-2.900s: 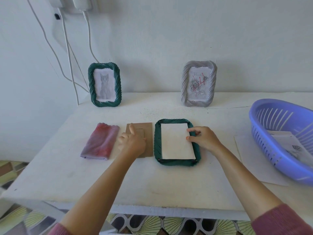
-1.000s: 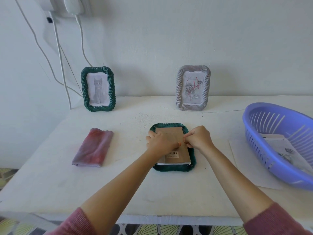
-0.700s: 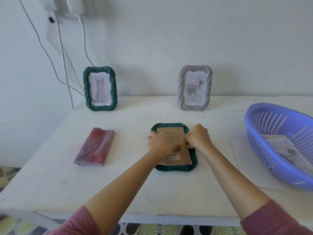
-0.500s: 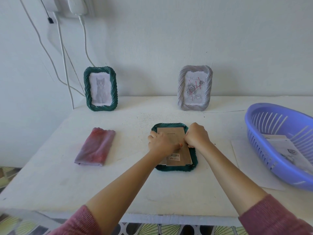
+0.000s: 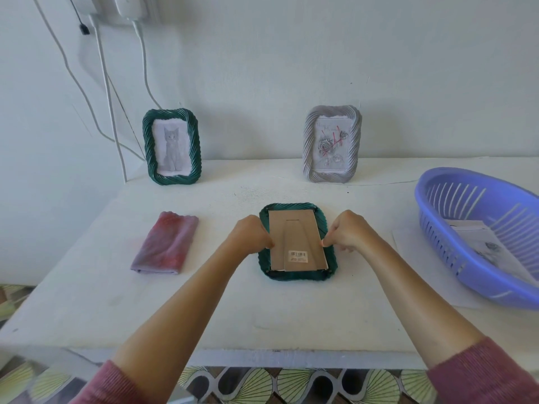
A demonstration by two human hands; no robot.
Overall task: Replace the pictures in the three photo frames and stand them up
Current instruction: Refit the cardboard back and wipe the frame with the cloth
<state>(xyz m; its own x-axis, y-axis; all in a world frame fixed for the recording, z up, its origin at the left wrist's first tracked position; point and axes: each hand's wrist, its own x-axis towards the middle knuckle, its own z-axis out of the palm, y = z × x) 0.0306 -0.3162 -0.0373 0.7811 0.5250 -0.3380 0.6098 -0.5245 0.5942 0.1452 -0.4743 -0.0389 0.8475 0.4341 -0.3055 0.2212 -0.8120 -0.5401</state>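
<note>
Two of the photo frames stand upright along the back edge of the white bench point(image 5: 262, 316), leaning toward the wall. One is the dark green frame point(image 5: 196, 147) near the back left corner, which holds a grey drawing of a cat. The other is the pale grey frame point(image 5: 355, 141) further right, which holds a drawing of roses.

A third frame point(image 5: 297, 274), also dark green, lies face down in the middle of the bench with its brown cardboard backing point(image 5: 293, 237) upward. The backing's fold-out stand lies flat, with a barcode sticker point(image 5: 298, 256) near its lower end.

The left hand point(image 5: 248, 234) sits at the backing's left edge and the right hand point(image 5: 348, 230) at its right edge. Both have their fingers curled under, with the tips against the edge. Whether they pinch a clip or only press is hidden.

A folded red and purple cloth point(image 5: 166, 243) lies left of the face-down frame, well apart from it. At the right edge a purple slotted basket point(image 5: 455, 252) holds printed sheets point(image 5: 484, 243) and rests partly on a white sheet of paper point(image 5: 414, 258).
</note>
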